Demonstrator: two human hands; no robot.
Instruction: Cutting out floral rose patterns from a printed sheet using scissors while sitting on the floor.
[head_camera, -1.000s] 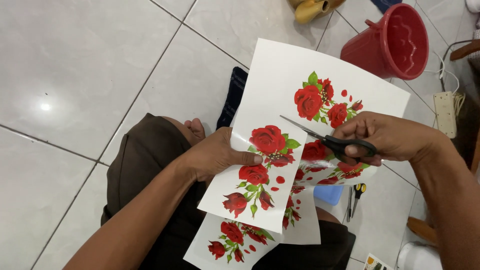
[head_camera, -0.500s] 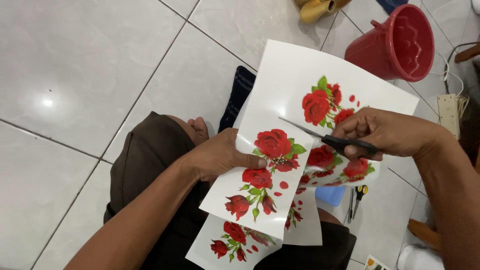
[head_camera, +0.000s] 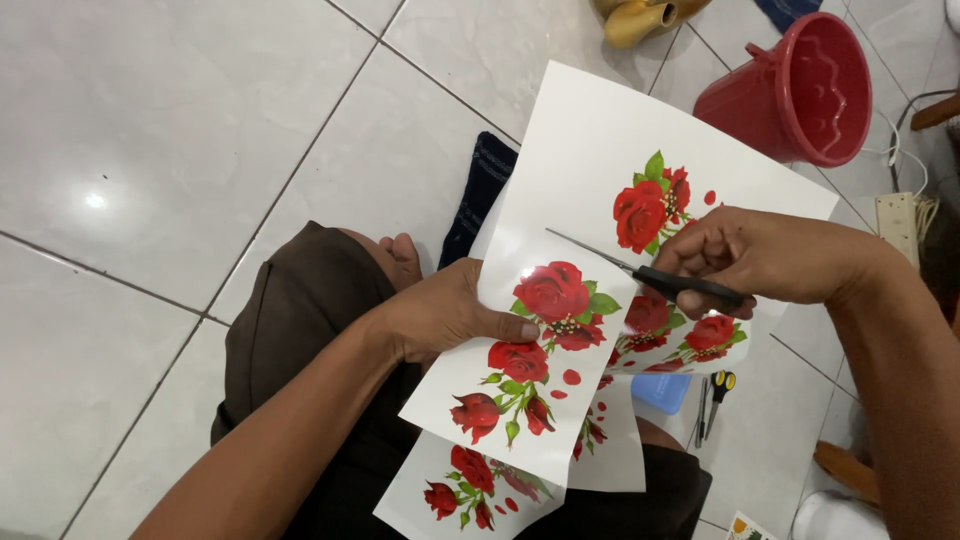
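My left hand (head_camera: 440, 315) grips the left edge of a white sheet (head_camera: 590, 150) printed with red roses and green leaves, thumb pressed on it beside one rose cluster (head_camera: 555, 300). My right hand (head_camera: 765, 255) holds black-handled scissors (head_camera: 650, 275), the thin blades pointing left into a cut that runs across the sheet between the rose clusters. The lower strip of the sheet hangs down toward my lap. More printed rose sheets (head_camera: 470, 490) lie on my legs beneath it.
I sit on a white tiled floor (head_camera: 150, 130). A red plastic bucket (head_camera: 800, 90) stands at the upper right, a yellow object (head_camera: 640, 15) at the top. A small blue box (head_camera: 662, 392) and a second pair of scissors (head_camera: 715, 395) lie by my right leg. A dark cloth (head_camera: 480, 190) lies behind the sheet.
The scissors and my right hand have shifted slightly up and right along the cut. The sheet has tilted a little with my left hand.
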